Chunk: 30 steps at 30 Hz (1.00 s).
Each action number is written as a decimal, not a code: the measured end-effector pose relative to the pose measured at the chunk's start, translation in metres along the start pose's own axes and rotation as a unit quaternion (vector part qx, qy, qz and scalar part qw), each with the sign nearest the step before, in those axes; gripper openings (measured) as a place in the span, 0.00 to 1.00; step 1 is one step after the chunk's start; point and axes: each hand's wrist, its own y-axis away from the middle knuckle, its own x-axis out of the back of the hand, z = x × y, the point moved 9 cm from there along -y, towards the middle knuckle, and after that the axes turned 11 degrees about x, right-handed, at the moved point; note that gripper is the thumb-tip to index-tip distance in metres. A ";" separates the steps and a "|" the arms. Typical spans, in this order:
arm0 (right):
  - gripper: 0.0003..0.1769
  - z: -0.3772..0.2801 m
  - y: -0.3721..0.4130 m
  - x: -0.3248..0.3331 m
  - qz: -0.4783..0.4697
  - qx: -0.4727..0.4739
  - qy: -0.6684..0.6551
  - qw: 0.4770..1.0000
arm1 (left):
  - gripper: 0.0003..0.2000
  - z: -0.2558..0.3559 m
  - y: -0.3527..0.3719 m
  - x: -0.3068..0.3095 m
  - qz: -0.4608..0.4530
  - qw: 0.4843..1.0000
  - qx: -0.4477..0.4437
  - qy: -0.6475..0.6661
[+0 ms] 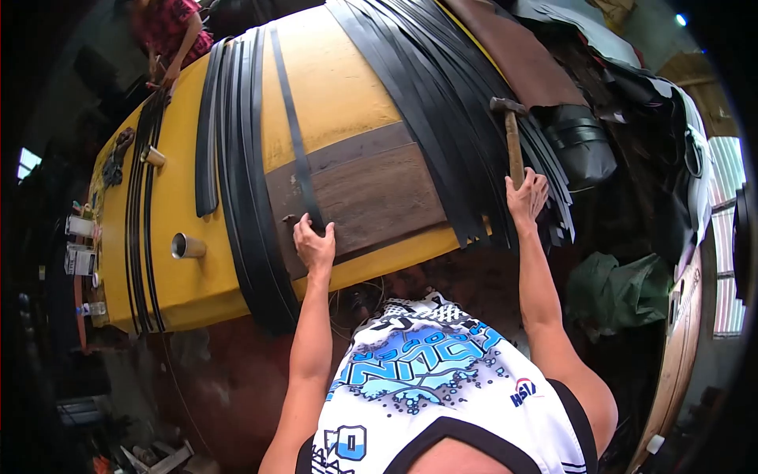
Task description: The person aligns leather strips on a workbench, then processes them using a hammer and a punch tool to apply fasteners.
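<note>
My right hand (527,196) is closed around the wooden handle of a hammer (514,146), its metal head pointing away from me, over the right-hand bundle of black strips (442,110). My left hand (314,243) is at the near end of a single black leather strip (294,126), with its thumb and fingers curled about that end. Under the strip's near part lies a dark wooden board (379,197). A small dark piece (290,218) shows beside my left fingertips; I cannot make out what it is.
Long black strips (243,158) also drape over the yellow table (324,71) on the left. Two metal cups (188,246) are there too. Another person (175,39) stands at the far left corner. A brown sheet (513,47) and a black roll (580,146) lie to the right.
</note>
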 end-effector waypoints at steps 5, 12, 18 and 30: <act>0.18 -0.067 0.053 -0.046 -0.249 0.051 -0.235 0.938 | 0.23 -0.006 -0.006 -0.011 -0.012 1.000 0.028 -0.006; 0.26 -0.078 0.076 -0.054 -0.249 0.047 -0.201 0.946 | 0.22 -0.010 -0.008 -0.015 -0.033 0.999 0.016 0.002; 0.17 -0.085 0.061 -0.045 -0.237 -0.026 -0.349 0.906 | 0.22 -0.015 -0.007 -0.016 -0.046 0.998 0.026 0.042; 0.13 -0.100 0.108 -0.045 -0.307 -0.280 -0.669 0.616 | 0.22 -0.014 -0.007 -0.016 -0.045 0.998 -0.004 0.046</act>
